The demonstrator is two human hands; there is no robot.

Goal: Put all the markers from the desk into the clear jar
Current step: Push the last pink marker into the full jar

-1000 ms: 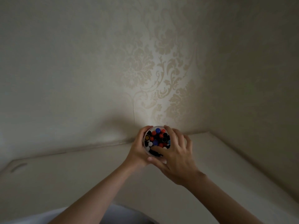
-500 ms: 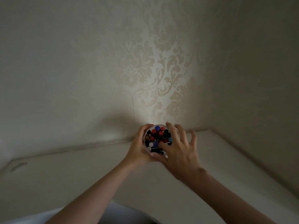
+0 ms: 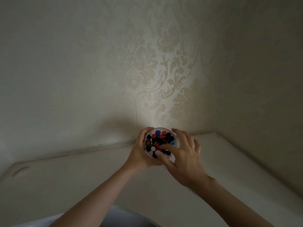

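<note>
Head view: jar (image 3: 148, 154) between hands.

This looked like a room in a home: cream wallpaper (image 3: 157, 66) with a damask flower pattern covered both walls meeting in the far right corner, and a plain pale desk (image 3: 82, 181) was fitted into that corner. The light was dim, with one brighter patch on the far wall
</note>
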